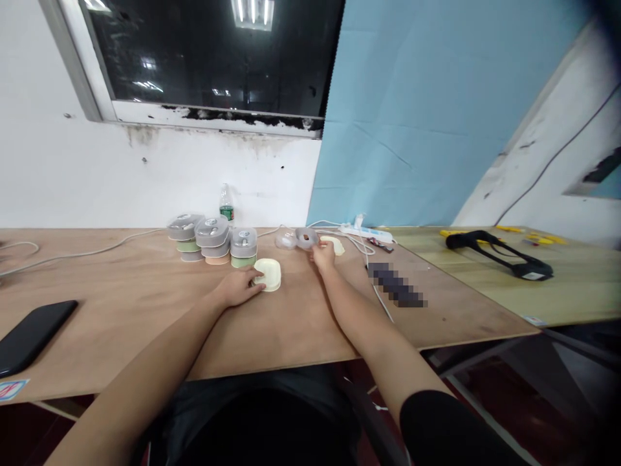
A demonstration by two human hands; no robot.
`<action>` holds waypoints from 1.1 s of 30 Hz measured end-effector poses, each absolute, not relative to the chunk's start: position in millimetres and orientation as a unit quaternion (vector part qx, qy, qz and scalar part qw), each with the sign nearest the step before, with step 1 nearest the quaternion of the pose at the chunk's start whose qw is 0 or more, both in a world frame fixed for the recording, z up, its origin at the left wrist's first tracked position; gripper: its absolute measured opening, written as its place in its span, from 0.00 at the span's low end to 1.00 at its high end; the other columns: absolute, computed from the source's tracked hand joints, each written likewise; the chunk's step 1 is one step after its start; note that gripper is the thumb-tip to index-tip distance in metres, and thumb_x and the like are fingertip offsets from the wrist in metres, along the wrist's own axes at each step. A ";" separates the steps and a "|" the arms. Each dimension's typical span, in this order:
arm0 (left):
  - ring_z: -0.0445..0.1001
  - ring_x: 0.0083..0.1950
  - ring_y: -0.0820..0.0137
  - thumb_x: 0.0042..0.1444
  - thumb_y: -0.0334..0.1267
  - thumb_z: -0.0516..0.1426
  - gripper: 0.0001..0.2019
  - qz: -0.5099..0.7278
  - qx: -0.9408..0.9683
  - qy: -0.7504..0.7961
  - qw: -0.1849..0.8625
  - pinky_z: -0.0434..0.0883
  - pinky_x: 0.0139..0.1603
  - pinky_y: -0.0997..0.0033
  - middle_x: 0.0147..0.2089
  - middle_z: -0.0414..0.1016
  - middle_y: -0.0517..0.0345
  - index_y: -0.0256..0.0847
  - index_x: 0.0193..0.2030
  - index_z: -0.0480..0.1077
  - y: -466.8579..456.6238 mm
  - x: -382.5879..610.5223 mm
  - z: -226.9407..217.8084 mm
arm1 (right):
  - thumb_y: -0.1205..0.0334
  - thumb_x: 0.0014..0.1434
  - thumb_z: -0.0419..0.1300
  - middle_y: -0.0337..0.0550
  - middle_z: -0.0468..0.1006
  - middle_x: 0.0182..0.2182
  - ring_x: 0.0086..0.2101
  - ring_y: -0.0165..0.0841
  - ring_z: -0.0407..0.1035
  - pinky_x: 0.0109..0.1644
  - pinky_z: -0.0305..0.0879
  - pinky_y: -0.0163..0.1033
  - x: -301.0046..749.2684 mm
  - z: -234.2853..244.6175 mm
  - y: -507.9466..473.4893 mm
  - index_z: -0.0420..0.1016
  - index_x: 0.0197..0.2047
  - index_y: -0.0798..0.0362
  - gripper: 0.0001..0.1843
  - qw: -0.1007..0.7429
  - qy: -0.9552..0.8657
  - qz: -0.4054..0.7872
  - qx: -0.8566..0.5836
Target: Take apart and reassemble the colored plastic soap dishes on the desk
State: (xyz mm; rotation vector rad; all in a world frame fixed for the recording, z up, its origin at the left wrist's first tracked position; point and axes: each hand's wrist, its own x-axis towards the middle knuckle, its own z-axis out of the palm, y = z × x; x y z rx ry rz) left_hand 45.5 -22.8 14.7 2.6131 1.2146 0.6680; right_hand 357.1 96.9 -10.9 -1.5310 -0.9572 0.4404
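Beyond and left of the person's left hand [237, 288], stacks of clear, lidded, round-cornered plastic containers [212, 238] stand, their grey-white contents hard to make out. That hand, apart from the other, lies over a cream rounded-square plastic container [267, 274]; its grip cannot be told. The right hand [323, 254] touches a clear round plastic piece [306, 238], clamped or not unclear, beside a cream plastic lid [334, 244]. Further right, a pixelated object [396, 285] is unreadable. The pale plywood table [145, 310] leaves open room before its near edge.

My left hand [237, 288] rests on a cream plastic container [268, 274]; my right hand [323, 255] touches a clear lid [306, 238] near the stacked containers [212, 236].
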 end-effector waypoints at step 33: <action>0.74 0.41 0.67 0.60 0.50 0.51 0.21 0.223 0.883 0.406 0.080 0.69 0.45 0.67 0.48 0.73 0.52 0.41 0.54 0.70 -23.8 46.5 13.6 | 0.62 0.59 0.50 0.49 0.79 0.40 0.41 0.40 0.70 0.50 0.63 0.44 376.8 -10.9 111.7 0.76 0.43 0.54 0.15 0.463 -0.639 0.002 -0.615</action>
